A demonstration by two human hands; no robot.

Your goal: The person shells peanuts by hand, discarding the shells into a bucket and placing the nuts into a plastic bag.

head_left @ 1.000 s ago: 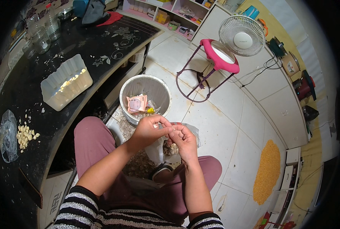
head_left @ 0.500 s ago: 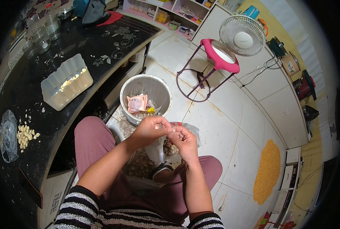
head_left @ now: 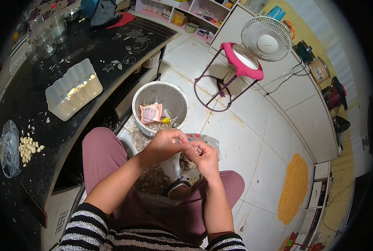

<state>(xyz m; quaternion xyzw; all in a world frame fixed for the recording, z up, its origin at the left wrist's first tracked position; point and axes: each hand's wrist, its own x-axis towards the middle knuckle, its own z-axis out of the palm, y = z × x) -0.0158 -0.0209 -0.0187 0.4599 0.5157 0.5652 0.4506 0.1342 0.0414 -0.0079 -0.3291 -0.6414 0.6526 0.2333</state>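
My left hand (head_left: 166,144) and my right hand (head_left: 204,157) meet fingertip to fingertip above my lap. Both pinch a small pale piece, apparently a garlic clove, mostly hidden by the fingers. Just below them a whitish plastic bag (head_left: 171,168) lies open, with garlic (head_left: 189,164) in it partly covered by my right hand. Loose papery skins (head_left: 153,180) are heaped between my legs. On the black table to the left sit a pile of peeled garlic cloves (head_left: 28,149) and a translucent plastic container (head_left: 87,71) holding more cloves.
A grey bin (head_left: 177,104) with wrappers inside stands just beyond my hands. Farther off are a pink-topped stool (head_left: 245,69) and a fan (head_left: 267,42). Yellow grains (head_left: 294,190) are spread on the tiled floor at right. A clear plastic bag (head_left: 10,148) and glass jars (head_left: 46,45) rest on the table.
My fingers have shifted slightly and closed together, so the pale piece between them shows less. My arms and the things around them stay in place.
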